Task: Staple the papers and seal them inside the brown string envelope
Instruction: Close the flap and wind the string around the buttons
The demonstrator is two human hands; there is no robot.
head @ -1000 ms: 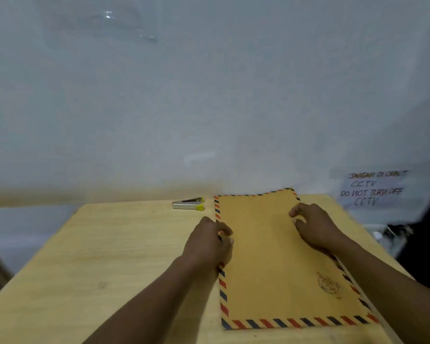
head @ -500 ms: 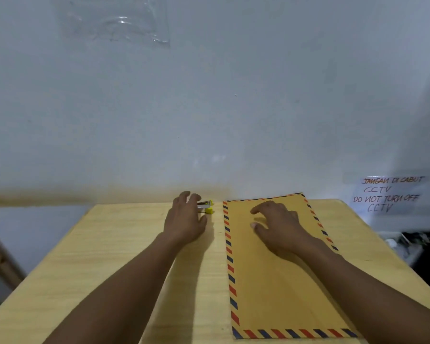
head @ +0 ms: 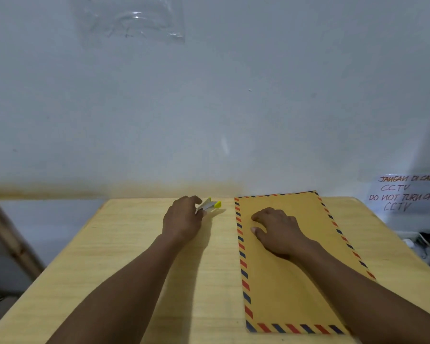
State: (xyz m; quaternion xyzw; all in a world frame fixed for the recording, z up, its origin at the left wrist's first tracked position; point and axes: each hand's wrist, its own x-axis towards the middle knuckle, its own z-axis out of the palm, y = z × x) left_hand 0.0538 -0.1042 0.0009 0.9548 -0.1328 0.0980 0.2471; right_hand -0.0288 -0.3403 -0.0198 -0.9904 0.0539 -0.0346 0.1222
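Head view, single entry. Surface (head: 124, 244): pale wood, set against a white wall. Brown envelope (head: 283, 294) with a red-and-blue striped border: lay flat on the right half of the surface, long axis running from the person's side to the wall, far short edge close to the wall. Right hand (head: 278, 232): rested palm-down on the far half of the envelope, grip apart, fingers spread and aimed left and forward, holding nothing. Stapler (head: 209, 204), silver with yellow ends: at the far edge of the surface, just left of the envelope, long axis roughly left to right, free yellow tip pointing right toward the envelope. Left hand (head: 183, 222): grip clamped on the stapler's left end. Handwritten CCTV notice (head: 405, 194): on the wall, far right.
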